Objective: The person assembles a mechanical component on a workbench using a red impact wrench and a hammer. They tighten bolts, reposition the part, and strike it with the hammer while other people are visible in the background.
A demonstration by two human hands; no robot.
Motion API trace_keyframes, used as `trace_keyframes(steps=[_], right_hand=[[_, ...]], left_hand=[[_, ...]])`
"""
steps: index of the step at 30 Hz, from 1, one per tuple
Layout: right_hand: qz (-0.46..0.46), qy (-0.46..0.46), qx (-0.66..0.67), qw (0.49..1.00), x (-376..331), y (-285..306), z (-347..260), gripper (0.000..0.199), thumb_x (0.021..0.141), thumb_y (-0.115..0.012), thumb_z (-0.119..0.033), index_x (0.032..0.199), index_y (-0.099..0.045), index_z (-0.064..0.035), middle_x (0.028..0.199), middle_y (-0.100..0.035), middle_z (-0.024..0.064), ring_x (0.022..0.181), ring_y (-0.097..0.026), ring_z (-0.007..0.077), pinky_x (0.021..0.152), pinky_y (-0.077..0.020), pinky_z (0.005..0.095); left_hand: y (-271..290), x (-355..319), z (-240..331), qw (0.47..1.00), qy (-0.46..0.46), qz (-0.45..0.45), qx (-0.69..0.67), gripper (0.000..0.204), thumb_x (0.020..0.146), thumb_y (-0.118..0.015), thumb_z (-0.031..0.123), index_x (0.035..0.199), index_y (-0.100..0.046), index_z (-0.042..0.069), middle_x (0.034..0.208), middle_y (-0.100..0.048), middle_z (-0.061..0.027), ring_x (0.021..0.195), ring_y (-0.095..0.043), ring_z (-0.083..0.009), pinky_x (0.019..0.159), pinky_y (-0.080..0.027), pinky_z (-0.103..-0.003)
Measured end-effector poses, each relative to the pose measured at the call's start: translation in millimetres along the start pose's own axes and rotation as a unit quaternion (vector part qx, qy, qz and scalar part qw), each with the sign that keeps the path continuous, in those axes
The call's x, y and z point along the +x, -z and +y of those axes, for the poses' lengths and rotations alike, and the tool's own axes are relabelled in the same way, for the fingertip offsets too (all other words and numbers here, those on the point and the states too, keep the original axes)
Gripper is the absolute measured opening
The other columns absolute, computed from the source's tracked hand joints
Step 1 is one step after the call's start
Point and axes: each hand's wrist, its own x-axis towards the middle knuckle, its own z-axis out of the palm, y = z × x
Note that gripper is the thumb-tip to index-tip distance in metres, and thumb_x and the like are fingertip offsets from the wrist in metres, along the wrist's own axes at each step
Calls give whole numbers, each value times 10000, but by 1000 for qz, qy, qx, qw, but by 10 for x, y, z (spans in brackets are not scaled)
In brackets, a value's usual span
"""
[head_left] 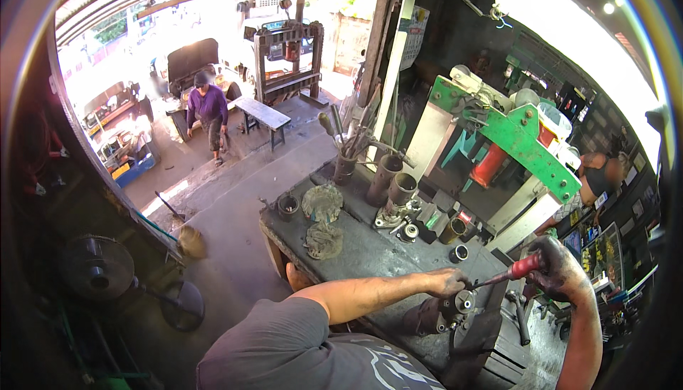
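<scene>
My right hand [563, 270], blackened with grease, is closed round the red handle of a screwdriver [525, 267]. Its slim dark shaft points left, with the tip close to my left hand [448, 282]. The left fingers are curled together at the shaft's end; whatever they pinch is too small to make out. Just below them lies a dark cylindrical machine part [427, 317] with a shiny round end [464, 300] facing up. A hammer [521, 317] rests on the bench between that part and my right forearm.
Across the dark workbench [356, 248] stand metal cylinders [385, 179], a pot of tools [345, 168], a ring [459, 253] and grimy rags [324, 241]. A green press frame [509, 134] rises behind. One person in purple [208, 111] is outside; another [596, 180] is at right.
</scene>
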Motion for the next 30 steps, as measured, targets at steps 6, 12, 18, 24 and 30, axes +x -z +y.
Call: trace_keyframes(steps=[6, 12, 18, 24, 30], right_hand=[[-10, -147, 20, 989, -24, -154, 227, 547, 789, -858, -102, 1273, -608, -46, 1132, -678, 186, 1068, -685, 368, 947, -548, 427], [334, -12, 572, 749, -165, -1480, 563, 658, 910, -838, -220, 1454, -518, -33, 1173, -603, 38, 1031, -646, 221, 963, -553, 405], [417, -64, 724, 545, 204, -2895, 385, 430, 1075, -608, -580, 1018, -553, -158, 886, -562, 29, 830, -559, 200, 803, -491, 376], [428, -109, 757, 481, 306, -2621, 238, 632, 1039, -520, -744, 1015, -598, -117, 603, -373, -54, 495, -325, 109, 495, -283, 300], [415, -92, 854, 301, 352, -2079, 267, 629, 1037, -524, -738, 982, -650, -123, 615, -375, -63, 488, -269, 91, 480, -221, 290]], left_hand=[[168, 19, -68, 999, -17, -31, -24, 352, 962, -707, 199, 1261, -757, 21, 1240, -770, -216, 1179, -733, -372, 1018, -566, -461], [96, -23, -184, 996, -74, -2, -47, 335, 993, -717, 219, 1263, -747, 23, 1213, -773, -208, 1152, -737, -375, 1006, -567, -455], [-35, 62, -418, 993, -107, 32, -31, 326, 1025, -701, 262, 1268, -741, 48, 1210, -771, -199, 1146, -737, -364, 983, -575, -443], [151, 77, -207, 990, -126, 9, -68, 261, 1013, -744, 222, 1222, -756, 67, 1187, -750, -151, 1168, -712, -310, 1000, -564, -409], [170, -84, -51, 989, -23, 68, -127, 301, 1033, -715, 253, 1246, -751, 44, 1221, -766, -167, 1115, -742, -294, 966, -579, -416]])
